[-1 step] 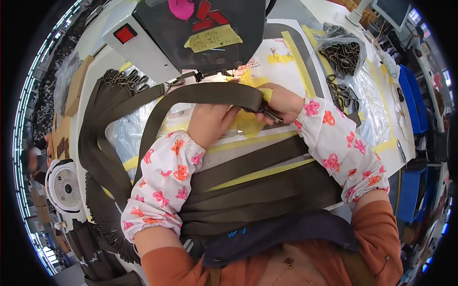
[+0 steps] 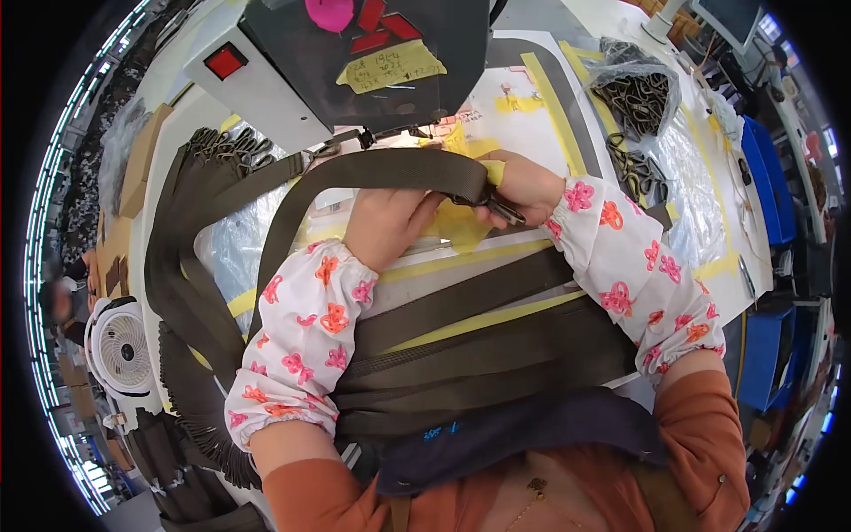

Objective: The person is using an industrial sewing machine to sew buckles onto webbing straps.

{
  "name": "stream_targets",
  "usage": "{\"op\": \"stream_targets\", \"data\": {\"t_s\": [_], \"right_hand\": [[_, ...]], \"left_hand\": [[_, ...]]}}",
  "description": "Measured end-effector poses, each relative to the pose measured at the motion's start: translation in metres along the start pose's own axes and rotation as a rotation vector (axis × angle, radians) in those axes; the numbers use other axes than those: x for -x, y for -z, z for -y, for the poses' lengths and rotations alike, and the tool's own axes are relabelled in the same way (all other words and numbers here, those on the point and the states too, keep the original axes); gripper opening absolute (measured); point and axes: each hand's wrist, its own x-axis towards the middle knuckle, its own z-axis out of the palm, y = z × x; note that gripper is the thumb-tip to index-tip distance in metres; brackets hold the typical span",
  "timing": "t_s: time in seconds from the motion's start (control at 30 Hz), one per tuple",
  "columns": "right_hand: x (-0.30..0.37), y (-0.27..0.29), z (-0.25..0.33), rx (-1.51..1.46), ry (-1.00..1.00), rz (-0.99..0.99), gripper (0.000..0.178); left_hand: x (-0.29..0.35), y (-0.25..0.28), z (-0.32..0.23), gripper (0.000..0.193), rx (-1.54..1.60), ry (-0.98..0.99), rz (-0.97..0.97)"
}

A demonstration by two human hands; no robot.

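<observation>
A dark olive webbing strap (image 2: 377,168) arches over my left hand (image 2: 387,229) and runs down to the left. Near its end, my right hand (image 2: 530,191) has its fingers closed round the strap and a dark metal hook (image 2: 504,210). A small yellow piece (image 2: 494,172) shows by those fingers. My left hand's fingers are bent in under the strap and look closed on its lower side, with their tips partly hidden. Both hands are just in front of a sewing machine head (image 2: 372,62).
Several straps (image 2: 479,355) lie across the table before me, and a hanging bunch (image 2: 191,230) with hooks is at left. A clear bag of metal hooks (image 2: 634,97) lies at right, loose hooks (image 2: 643,177) beside it. A white fan (image 2: 124,350) and blue bins (image 2: 769,182) flank the table.
</observation>
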Motion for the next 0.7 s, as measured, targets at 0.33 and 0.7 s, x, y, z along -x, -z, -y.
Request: {"op": "stream_targets", "data": {"t_s": [0.33,0.7], "right_hand": [[-0.015,0.004,-0.02,0.44,0.747,-0.327,0.044],[-0.035,0.039,-0.003,0.971,0.843,-0.275,0.047]], "left_hand": [[-0.004,-0.007,0.014,0.02,-0.389,-0.086,0.129],[-0.008,-0.006,0.015,0.022,-0.256,-0.099,0.248]]}}
